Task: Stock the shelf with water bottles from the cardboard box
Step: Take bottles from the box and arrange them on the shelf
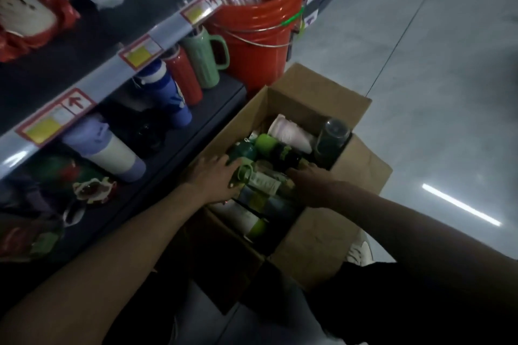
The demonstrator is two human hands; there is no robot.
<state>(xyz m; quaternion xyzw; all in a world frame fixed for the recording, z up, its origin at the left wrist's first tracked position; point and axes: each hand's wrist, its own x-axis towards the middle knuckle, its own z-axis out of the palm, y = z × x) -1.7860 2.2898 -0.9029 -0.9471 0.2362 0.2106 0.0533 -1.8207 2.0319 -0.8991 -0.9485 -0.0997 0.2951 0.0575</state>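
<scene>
An open cardboard box [314, 235] stands on the floor beside the shelf, full of several water bottles lying in a heap. Both my hands reach down into it. My left hand [214, 176] lies over the pile with its fingers curled on a pale green-capped bottle [262, 180]. My right hand [308, 182] rests on the bottles just to the right, its fingers partly hidden among them. A white and pink bottle [288, 133] and a dark clear jar [332, 140] lie at the box's far end. The bottom shelf [213, 109] holds blue, red, green and lilac bottles.
An orange bucket [258, 31] with long silver rolls stands at the shelf's end, just beyond the box. A shelf edge with price tags [137, 54] overhangs the bottom shelf. Grey floor [420, 64] lies to the right of the box. My shoe [360, 253] shows beside the box.
</scene>
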